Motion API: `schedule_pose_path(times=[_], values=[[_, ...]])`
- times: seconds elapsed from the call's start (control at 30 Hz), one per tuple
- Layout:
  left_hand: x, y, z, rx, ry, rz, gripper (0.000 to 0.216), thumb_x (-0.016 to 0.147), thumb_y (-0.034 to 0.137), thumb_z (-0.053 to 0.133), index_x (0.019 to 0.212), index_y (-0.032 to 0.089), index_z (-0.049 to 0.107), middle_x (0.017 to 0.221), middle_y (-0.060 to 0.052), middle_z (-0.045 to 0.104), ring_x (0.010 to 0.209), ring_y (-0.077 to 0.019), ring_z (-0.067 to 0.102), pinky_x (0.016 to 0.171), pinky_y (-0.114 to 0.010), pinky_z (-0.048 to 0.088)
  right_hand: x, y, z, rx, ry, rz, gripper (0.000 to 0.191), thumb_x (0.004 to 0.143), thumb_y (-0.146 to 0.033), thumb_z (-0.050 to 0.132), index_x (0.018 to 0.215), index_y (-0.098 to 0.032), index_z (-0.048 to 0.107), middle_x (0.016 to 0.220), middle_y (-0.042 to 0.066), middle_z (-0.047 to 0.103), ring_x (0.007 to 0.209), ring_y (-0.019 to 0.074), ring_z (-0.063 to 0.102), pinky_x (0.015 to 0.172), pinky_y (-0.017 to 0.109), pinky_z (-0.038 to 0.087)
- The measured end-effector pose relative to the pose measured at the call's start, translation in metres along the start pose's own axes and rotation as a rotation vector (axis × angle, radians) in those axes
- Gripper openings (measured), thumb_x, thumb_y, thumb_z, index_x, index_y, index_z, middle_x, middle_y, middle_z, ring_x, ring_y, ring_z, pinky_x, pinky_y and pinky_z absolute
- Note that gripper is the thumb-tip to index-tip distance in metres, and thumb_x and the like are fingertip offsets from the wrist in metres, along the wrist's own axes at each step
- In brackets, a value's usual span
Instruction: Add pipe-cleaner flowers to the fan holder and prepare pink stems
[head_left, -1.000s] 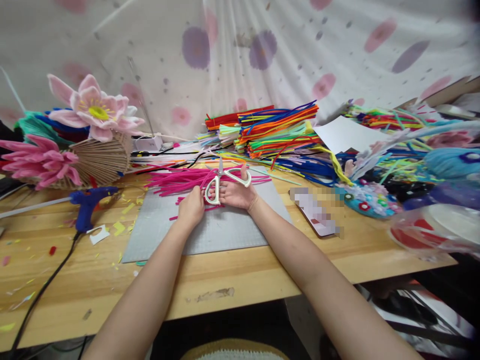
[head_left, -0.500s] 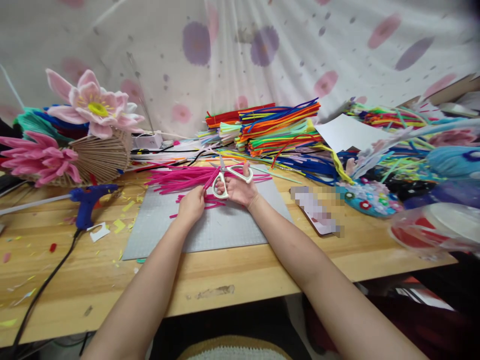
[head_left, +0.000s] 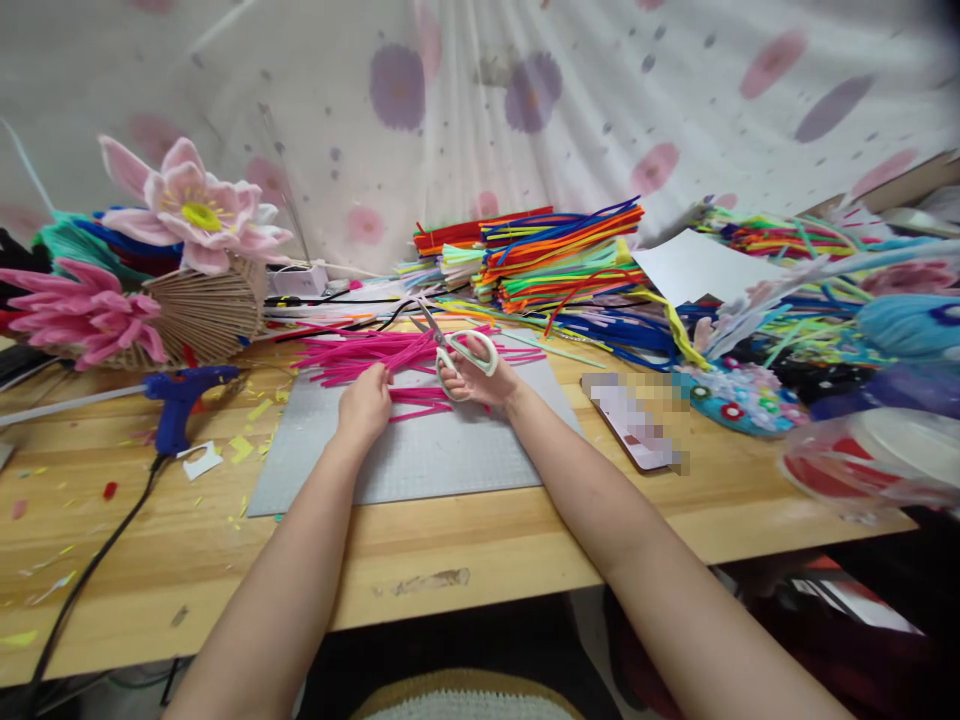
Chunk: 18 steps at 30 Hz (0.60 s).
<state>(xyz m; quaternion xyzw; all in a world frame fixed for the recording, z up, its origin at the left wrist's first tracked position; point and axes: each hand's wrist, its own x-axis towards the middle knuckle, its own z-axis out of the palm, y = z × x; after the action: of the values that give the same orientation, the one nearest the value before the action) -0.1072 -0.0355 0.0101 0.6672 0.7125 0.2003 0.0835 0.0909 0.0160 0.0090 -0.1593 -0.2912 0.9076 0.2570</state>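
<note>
White-handled scissors (head_left: 468, 352) are in my right hand (head_left: 484, 385), whose fingers pass through the handles. Their blades are parted and point up and to the left over the pink stems. My left hand (head_left: 364, 408) is closed in a pinch at the near edge of a bundle of bright pink pipe cleaners (head_left: 341, 355), with a pink stem at its fingertips. More short pink pieces (head_left: 420, 402) lie between the two hands. Beneath them is a grey cutting mat (head_left: 442, 465). My fingers partly cover the stem.
A blue glue gun (head_left: 176, 405) with its cord lies at left among yellow scraps. Fuzzy pink flowers (head_left: 199, 210) stand behind it. Stacked coloured pipe cleaners (head_left: 559, 255) line the back. A partly blurred phone (head_left: 634, 425) and a plastic tub (head_left: 862, 455) sit at right.
My left hand has moved left, away from the scissors. The scissors have turned in my right hand, with the blades now tilted further left and my fingers curled around the handles.
</note>
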Motion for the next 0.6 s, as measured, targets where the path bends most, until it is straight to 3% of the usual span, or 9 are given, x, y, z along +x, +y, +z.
schedule_pose_path(times=[0.1,0.2,0.37,0.5,0.6], values=[[0.004,-0.012,-0.01,-0.012,0.073,-0.036,0.025,0.088,0.023,0.03,0.087,0.021,0.055,0.091,-0.008,0.064,0.086,-0.0214,0.057,0.066,-0.029,0.035,-0.003,-0.004,-0.005,-0.149,0.085,-0.012,0.037,0.092,-0.044,0.03,0.082,-0.015,0.051,0.062,-0.001,0.043,0.05,0.0079,0.039,0.04,0.017,0.033],[0.007,-0.022,-0.019,0.018,0.107,-0.053,0.026,0.088,0.023,0.031,0.089,0.02,0.057,0.091,-0.009,0.063,0.084,-0.022,0.057,0.066,-0.03,0.036,-0.011,-0.015,-0.014,-0.205,0.204,-0.206,0.034,0.091,-0.044,0.035,0.076,-0.017,0.05,0.061,-0.002,0.043,0.049,0.0073,0.039,0.041,0.017,0.032],[0.005,-0.027,-0.017,0.107,-0.027,0.219,0.029,0.086,0.025,0.034,0.088,0.019,0.062,0.093,-0.008,0.06,0.089,-0.021,0.055,0.073,-0.031,0.04,-0.031,-0.036,-0.032,-0.283,0.332,-0.527,0.027,0.085,-0.045,0.048,0.074,-0.02,0.047,0.06,-0.004,0.042,0.05,0.0073,0.041,0.046,0.018,0.037],[0.0,-0.024,-0.013,0.147,-0.024,0.364,0.025,0.077,0.03,0.048,0.09,0.019,0.067,0.097,-0.008,0.058,0.095,-0.0238,0.052,0.083,-0.036,0.04,-0.034,-0.038,-0.045,-0.242,0.392,-0.551,0.027,0.077,-0.041,0.06,0.071,-0.02,0.044,0.057,-0.006,0.043,0.047,0.0054,0.041,0.044,0.017,0.037],[-0.001,-0.022,-0.011,0.079,0.012,0.372,0.028,0.072,0.026,0.052,0.096,0.019,0.066,0.102,-0.007,0.058,0.1,-0.0235,0.052,0.089,-0.036,0.039,-0.029,-0.034,-0.051,-0.259,0.423,-0.564,0.03,0.07,-0.039,0.067,0.073,-0.019,0.044,0.055,-0.007,0.045,0.045,0.0046,0.042,0.043,0.017,0.038]])
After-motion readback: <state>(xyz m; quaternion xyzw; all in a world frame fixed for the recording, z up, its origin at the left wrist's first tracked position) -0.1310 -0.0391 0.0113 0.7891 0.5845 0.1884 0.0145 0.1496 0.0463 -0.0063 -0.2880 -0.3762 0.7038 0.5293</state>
